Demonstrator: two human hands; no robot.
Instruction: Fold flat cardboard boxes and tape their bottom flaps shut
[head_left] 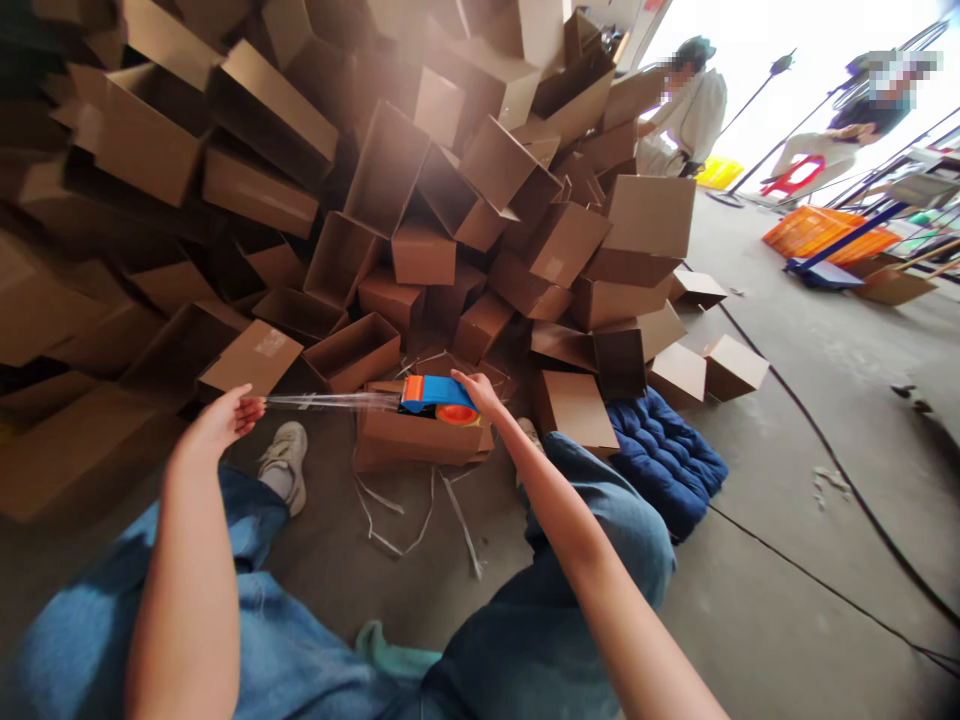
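On my feed the left hand sits left of centre, its fingers pinched closed on the free end of a strip of clear packing tape. The strip runs taut to the right into a blue and orange tape dispenser, near the middle of the frame. The right hand lies over the dispenser's far end, its fingers curled down around the housing in a firm hold. Below the dispenser is a brown cardboard box; from this angle, I can't tell whether the two are touching. A large heap of open cardboard boxes fills the upper left of the frame. Scraps of white plastic strapping lie on the concrete floor below the box, and a blue quilted cushion lies to its right. The person's jeans run along the bottom of the frame. At the upper right I can see one co-worker standing by the heap and another farther back, beyond an orange crate.
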